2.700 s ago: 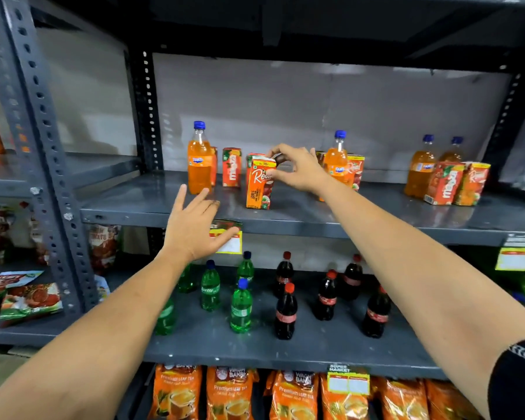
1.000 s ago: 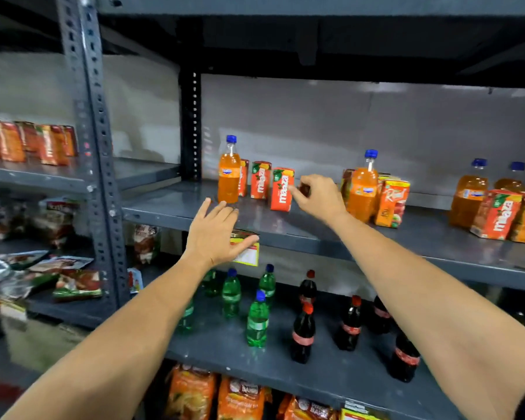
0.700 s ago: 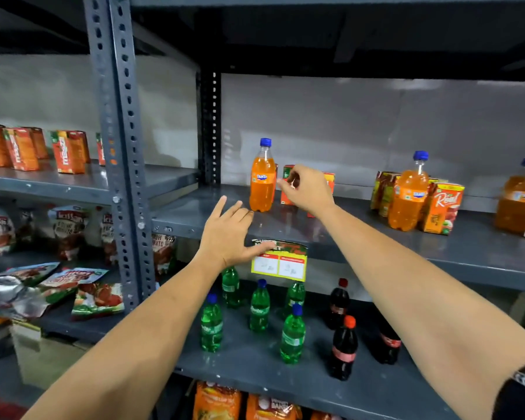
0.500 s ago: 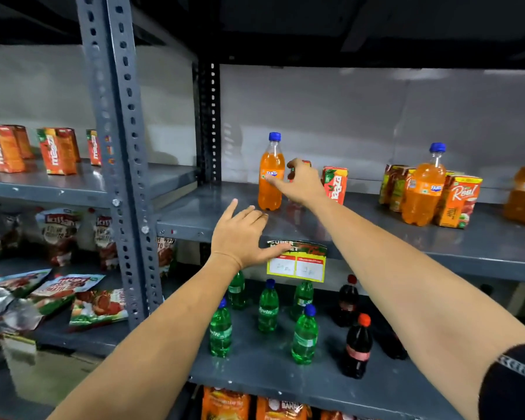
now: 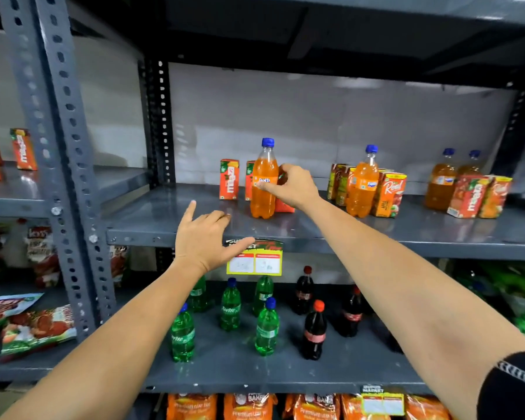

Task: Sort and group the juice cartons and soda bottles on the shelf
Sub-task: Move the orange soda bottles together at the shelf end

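Grey steel shelf (image 5: 164, 213), bare metal at its left end; left hand (image 5: 205, 241) spread flat on the front lip above a yellow price tag (image 5: 255, 262); right hand (image 5: 291, 186) pinches the upright Fanta bottle (image 5: 262, 189), Maaza cartons (image 5: 229, 183) just behind
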